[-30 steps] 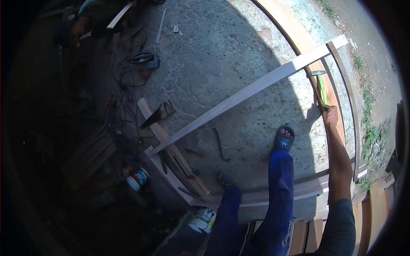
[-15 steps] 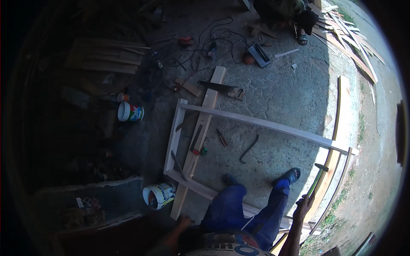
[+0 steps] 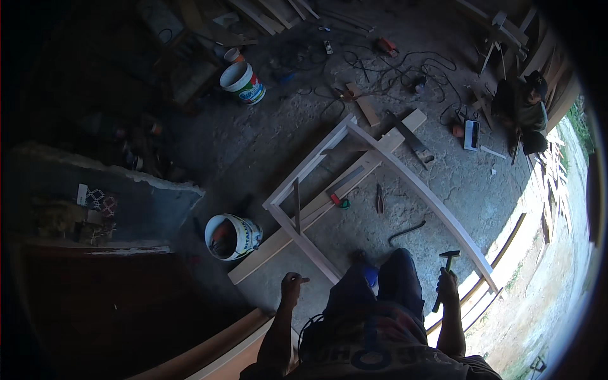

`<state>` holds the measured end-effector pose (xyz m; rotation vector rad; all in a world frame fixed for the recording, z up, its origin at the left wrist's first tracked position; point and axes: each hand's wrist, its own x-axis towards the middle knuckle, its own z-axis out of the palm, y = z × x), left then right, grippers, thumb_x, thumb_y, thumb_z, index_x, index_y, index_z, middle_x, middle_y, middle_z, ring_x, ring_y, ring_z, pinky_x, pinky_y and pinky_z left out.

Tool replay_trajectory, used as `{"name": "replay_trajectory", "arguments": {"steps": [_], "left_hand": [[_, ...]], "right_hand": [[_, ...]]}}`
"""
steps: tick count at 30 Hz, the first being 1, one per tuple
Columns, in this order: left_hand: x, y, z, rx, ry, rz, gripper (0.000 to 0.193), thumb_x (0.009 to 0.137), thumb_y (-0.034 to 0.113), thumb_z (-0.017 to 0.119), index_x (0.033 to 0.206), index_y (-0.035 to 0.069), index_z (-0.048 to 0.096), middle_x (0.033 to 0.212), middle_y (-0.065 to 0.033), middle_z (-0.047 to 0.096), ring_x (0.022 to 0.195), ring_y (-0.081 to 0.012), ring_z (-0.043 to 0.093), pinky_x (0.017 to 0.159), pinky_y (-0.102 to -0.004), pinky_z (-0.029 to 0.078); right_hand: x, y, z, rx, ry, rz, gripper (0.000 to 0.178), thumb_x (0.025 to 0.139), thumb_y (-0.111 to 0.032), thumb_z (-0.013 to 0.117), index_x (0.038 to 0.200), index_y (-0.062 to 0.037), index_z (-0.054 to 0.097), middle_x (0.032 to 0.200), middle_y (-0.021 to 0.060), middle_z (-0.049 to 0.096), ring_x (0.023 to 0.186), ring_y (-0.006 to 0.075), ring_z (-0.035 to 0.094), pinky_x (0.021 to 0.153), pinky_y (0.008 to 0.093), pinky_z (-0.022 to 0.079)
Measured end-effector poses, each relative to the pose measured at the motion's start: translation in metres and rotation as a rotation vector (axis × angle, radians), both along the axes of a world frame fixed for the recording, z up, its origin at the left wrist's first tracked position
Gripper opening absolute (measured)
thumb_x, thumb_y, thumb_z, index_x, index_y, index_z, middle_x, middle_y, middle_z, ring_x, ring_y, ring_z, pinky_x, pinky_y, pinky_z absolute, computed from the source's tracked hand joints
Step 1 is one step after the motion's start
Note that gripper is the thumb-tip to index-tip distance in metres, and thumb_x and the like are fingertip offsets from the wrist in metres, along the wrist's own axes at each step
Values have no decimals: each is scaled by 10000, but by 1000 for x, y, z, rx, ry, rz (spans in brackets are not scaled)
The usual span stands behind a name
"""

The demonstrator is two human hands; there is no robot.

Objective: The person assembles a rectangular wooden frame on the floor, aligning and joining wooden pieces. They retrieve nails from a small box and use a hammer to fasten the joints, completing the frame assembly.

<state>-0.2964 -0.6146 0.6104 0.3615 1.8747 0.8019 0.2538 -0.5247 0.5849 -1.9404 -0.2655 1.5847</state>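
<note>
Right hand [image 3: 447,286]: closed around the handle of one hammer [image 3: 449,254], head uppermost. Left hand [image 3: 291,289]: curled, near the wooden frame [image 3: 310,164]; any contents unclear. Frame: pale, lying across one long plank [image 3: 263,254]. Handsaw [image 3: 410,137]: resting across the plank's far end. Pliers [image 3: 379,199] and bent bar [image 3: 405,233]: on concrete floor [image 3: 335,237]. Two buckets [image 3: 249,234]: white, patterned.

lettered near bucket [image 3: 250,236], labelled far bucket [image 3: 251,92], lettered shirt [image 3: 396,339]

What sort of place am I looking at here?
Probably a makeshift carpentry work area: there's a wooden frame low over the rough floor, a handsaw beyond it, and a hammer in the right hand.
</note>
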Motion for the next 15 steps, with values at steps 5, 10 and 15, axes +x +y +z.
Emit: {"name": "replay_trajectory", "arguments": {"steps": [5,10,15], "left_hand": [[-28,-39,-20,-93,-11,174,131,934,173,606,990,57,629,903,-143,776,381,-81,412,347,-261,322],[-59,-72,-41,-96,-8,208,80,938,162,614,979,96,632,938,-150,781,361,-77,368,323,-279,284],[-119,-57,-42,-202,-25,393,83,922,155,609,969,87,617,911,-156,773,373,-98,383,342,-287,314]], "right_hand": [[-27,-5,-56,-75,127,243,262,946,-340,668,825,-193,488,582,-49,425,424,106,435,378,302,386],[-74,2,-91,-74,101,423,229,966,-230,644,796,-154,511,576,-24,437,437,130,461,400,334,398],[-146,26,-147,-310,20,507,215,964,-173,608,773,-107,535,566,9,437,458,198,508,419,391,400]]}}
